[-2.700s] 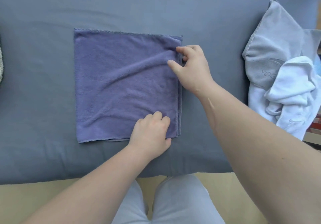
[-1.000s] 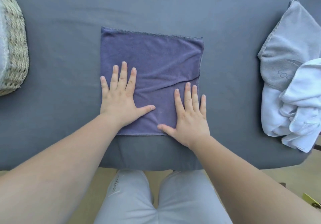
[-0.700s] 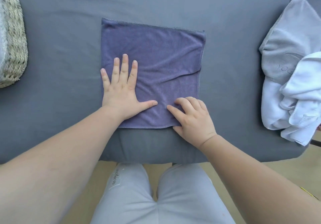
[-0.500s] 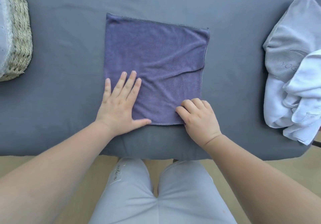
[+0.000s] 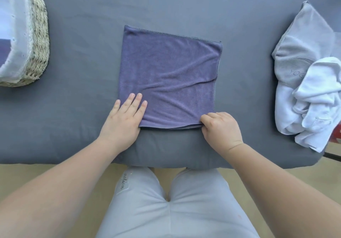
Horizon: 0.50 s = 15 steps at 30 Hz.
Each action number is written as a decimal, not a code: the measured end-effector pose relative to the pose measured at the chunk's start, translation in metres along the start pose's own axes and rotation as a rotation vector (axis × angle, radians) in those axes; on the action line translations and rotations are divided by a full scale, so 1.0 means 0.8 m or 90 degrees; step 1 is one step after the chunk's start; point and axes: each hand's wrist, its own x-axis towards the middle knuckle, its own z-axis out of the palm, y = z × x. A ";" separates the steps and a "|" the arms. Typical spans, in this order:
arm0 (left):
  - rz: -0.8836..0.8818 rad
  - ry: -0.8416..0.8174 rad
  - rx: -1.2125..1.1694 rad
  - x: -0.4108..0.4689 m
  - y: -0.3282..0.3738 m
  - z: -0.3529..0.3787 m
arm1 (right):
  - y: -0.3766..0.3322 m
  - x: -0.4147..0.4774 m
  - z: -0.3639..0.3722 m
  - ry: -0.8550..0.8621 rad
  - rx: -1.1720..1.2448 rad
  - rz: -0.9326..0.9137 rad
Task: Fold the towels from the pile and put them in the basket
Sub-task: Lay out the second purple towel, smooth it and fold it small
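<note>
Since a second ago the right hand (image 5: 221, 129) has curled from flat and now pinches the near-right corner of the purple towel (image 5: 169, 75). Meanwhile the left hand (image 5: 123, 121) has slid to the near-left corner, fingers straight and pressing. Folded square, the purple towel lies mid-worktop (image 5: 184, 3), between the basket (image 5: 39, 40) at left and the towel pile (image 5: 310, 82) at right.

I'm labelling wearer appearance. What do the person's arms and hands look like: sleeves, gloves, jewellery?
The left forearm and right forearm are bare to the frame edge, no sleeves in view. The left hand and right hand wear no gloves, rings, watch or bracelet; nails look short and unpainted.
</note>
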 end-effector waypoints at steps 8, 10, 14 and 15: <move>-0.024 0.074 -0.147 -0.001 -0.030 -0.028 | -0.009 0.016 -0.025 -0.088 0.129 0.197; -0.073 -0.022 -0.224 -0.004 -0.038 -0.041 | -0.007 0.020 -0.036 -0.202 0.146 0.232; -0.161 -0.174 -0.453 0.000 -0.048 -0.072 | 0.010 0.035 -0.060 -0.364 0.182 0.271; -0.173 -0.162 -0.507 0.005 -0.051 -0.078 | 0.016 0.041 -0.067 -0.342 0.200 0.273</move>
